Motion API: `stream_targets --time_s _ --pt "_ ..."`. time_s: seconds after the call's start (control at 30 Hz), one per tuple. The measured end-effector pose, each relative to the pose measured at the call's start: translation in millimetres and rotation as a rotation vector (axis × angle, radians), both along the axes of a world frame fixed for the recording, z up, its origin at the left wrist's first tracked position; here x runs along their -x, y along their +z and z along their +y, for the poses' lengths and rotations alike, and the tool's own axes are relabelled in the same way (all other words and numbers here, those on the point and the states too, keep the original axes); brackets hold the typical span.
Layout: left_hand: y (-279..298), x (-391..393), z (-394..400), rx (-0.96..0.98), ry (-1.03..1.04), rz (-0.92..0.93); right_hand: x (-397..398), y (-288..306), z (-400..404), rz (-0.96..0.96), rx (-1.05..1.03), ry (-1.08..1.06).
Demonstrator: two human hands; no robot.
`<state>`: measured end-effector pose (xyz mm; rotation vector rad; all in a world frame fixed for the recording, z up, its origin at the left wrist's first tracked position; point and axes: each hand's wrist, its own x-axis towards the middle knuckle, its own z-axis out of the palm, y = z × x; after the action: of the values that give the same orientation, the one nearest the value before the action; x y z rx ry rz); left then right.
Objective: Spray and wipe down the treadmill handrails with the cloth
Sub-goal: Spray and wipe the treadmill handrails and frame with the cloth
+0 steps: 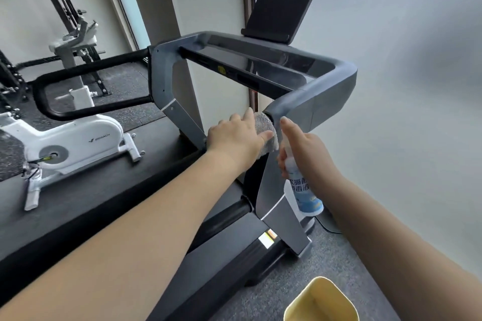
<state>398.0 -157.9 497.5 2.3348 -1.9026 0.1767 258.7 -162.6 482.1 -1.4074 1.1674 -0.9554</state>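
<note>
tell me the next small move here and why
Probably press the nozzle to spray: the right hand grips the spray bottle, forefinger raised over its top, close to the near end of the grey handrail, and the left hand holds the cloth against that same end, ready to wipe.

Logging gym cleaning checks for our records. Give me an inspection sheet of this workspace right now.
Surface: grey treadmill handrail, right side, no marks visible.
Job's things: cloth pressed on the handrail's near end; spray bottle beside it.
Clutter: yellow bin on the floor, bottom of view.
Hands: left hand holds the cloth; right hand grips the spray bottle, forefinger raised.
Cables: black cable on the floor by the wall.
Surroundings: white exercise bike to the left; pale wall to the right.
</note>
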Motion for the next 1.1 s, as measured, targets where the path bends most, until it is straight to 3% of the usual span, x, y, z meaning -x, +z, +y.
stream_targets --time_s 0.37,1.1 --pt "-6 -7 11 0.042 0.012 -0.237 -4 -6 11 0.024 -0.021 0.059" --pt "-11 -123 163 0.0 -0.009 -0.222 -65 -28 111 -0.105 -0.09 0.034"
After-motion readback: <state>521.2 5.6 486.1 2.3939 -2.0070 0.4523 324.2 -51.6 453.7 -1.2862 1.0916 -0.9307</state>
